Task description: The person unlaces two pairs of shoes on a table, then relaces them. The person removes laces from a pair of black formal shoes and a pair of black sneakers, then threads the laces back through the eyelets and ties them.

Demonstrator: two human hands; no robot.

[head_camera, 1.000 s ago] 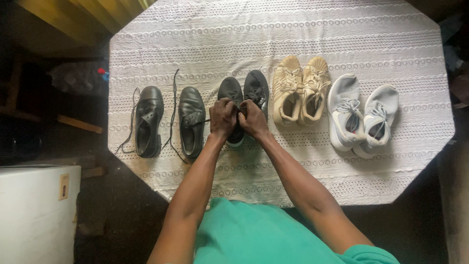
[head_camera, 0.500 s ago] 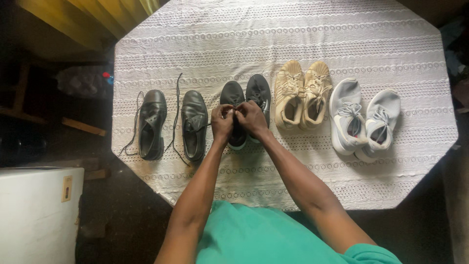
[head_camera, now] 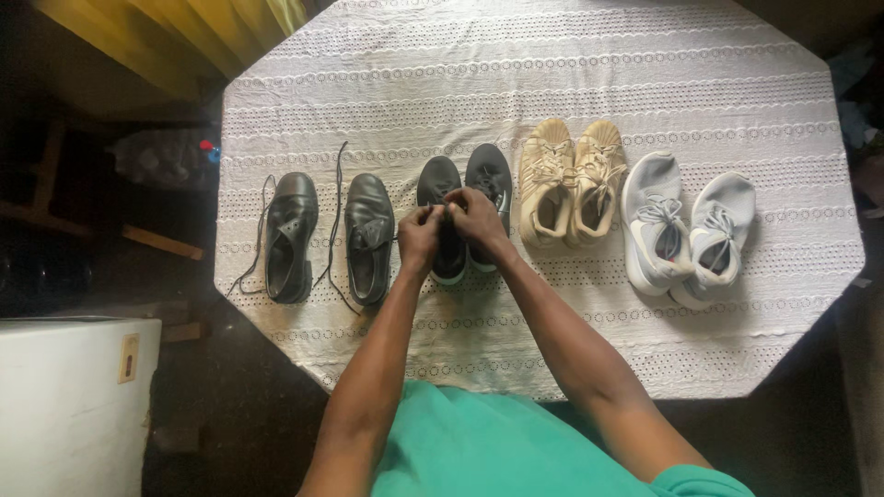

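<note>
Both hands meet over the left shoe of a pair of black sneakers (head_camera: 438, 198) that stands in the middle of the row on the worktop (head_camera: 552, 74), which is covered by a white eyelet tablecloth. The left hand (head_camera: 420, 237) is clenched with its fingers pinched on the lace at the shoe's tongue, and the right hand (head_camera: 479, 221) is likewise closed on the lace just beside it, the two hands touching. The other black sneaker (head_camera: 489, 175) sits right against the first, partly hidden by the right hand.

Toward the left edge of the worktop stand two black leather dress shoes (head_camera: 369, 235), apart from each other, with loose laces (head_camera: 333, 198) trailing across the cloth. To the right of the sneakers sits a pair of tan sneakers (head_camera: 571, 179), side by side and touching, and nearer the right edge a pair of grey sneakers (head_camera: 686, 225), laced, angled slightly toward each other.
</note>
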